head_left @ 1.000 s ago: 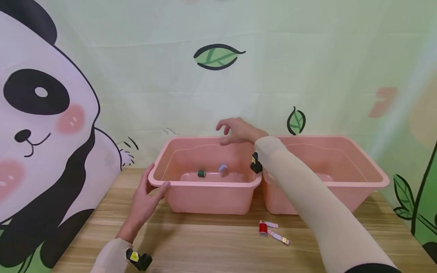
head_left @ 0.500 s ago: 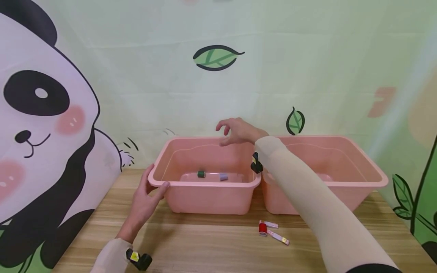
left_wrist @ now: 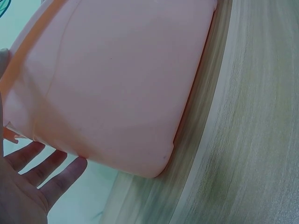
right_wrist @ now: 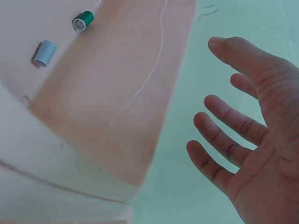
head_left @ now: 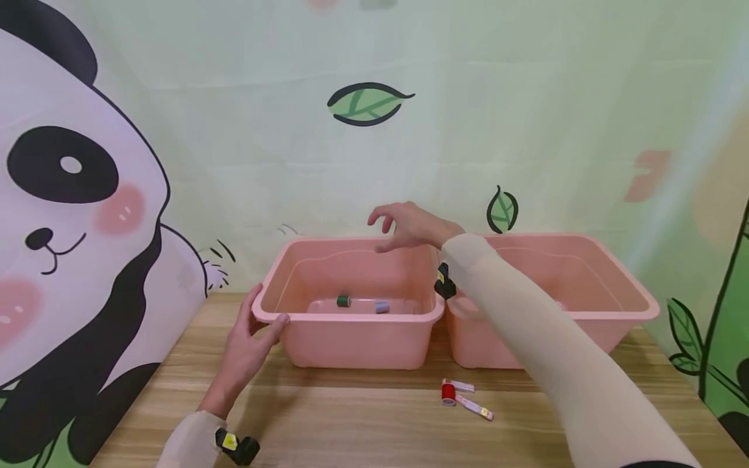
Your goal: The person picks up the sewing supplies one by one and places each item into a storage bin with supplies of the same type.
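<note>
My left hand [head_left: 246, 351] holds the front left corner of the left pink plastic tub [head_left: 357, 318], thumb at the front rim and fingers along its side. In the left wrist view, the fingers [left_wrist: 63, 179] meet the tub's outer wall. Over the back rim of that tub hovers my right hand [head_left: 412, 226], its fingers loosely bent and spread with nothing between them. Inside the tub lie a green thread spool [right_wrist: 84, 20] and a light blue thread spool [right_wrist: 45, 52], apart from each other on the floor.
A second pink tub [head_left: 620, 317] stands close on the right, partly behind my right sleeve [head_left: 515, 318]. On the wooden table [head_left: 351, 422] in front lie a red thread spool [head_left: 448, 392] and two small pale printed strips [head_left: 474, 407]. A printed cloth [head_left: 246, 149] hangs behind.
The light blue spool, blurred above the tub floor a second ago, has dropped and come to rest there. Both hands keep their places; the head view has shifted slightly.
</note>
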Demonstrator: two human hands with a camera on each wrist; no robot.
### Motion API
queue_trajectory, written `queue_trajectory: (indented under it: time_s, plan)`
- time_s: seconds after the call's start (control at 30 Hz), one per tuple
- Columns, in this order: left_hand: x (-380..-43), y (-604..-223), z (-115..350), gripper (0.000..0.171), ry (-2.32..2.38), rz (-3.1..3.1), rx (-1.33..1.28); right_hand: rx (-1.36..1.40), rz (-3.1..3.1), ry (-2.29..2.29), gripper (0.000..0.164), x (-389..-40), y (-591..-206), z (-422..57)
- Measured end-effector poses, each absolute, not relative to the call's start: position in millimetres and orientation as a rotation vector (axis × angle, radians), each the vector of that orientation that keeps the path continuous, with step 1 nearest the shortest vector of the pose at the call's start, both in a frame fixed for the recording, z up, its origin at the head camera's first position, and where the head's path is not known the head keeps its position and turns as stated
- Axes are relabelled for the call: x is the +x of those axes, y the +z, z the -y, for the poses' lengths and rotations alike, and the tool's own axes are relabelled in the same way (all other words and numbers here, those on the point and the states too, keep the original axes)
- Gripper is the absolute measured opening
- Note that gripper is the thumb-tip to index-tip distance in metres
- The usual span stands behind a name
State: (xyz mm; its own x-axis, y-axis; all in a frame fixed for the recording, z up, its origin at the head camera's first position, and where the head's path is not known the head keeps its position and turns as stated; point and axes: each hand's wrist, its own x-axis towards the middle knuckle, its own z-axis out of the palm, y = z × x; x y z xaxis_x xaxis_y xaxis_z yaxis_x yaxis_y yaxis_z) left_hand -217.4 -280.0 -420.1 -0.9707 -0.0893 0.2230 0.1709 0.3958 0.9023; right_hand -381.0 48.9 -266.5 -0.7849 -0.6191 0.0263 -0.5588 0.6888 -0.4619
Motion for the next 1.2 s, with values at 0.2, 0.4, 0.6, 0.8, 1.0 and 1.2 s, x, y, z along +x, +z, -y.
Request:
queue_trajectory:
  time_s: [0.2,0.4,0.6,0.8,1.0,1.2]
  plan:
    - [-217.9,-421.9,281.6,0.086,-1.586,2.422,-0.074,-1.031,-2.765,-0.672,0.055,-372.9,-262.5,-53.5]
    - [-218.1,-420.8,281.2,0.086,-1.596,2.416,-0.080,-1.029,-2.737,-0.676,0.057,-363.0,-257.3,-59.6]
    - [-218.2,-420.5,280.6,0.086,-1.570,2.434,-0.061,-1.063,-2.728,-0.685,0.059,-352.9,-256.6,-67.0]
    - [-217.6,-420.7,279.8,0.086,-1.578,2.437,-0.057,-1.081,-2.722,-0.710,0.058,-344.7,-258.7,-75.8]
    - [-217.9,-421.8,279.3,0.086,-1.594,2.423,-0.064,-1.107,-2.723,-0.703,0.056,-336.4,-258.3,-83.9]
    - [-217.7,-422.3,278.9,0.086,-1.575,2.426,-0.061,-1.148,-2.724,-0.689,0.054,-327.3,-257.2,-92.0]
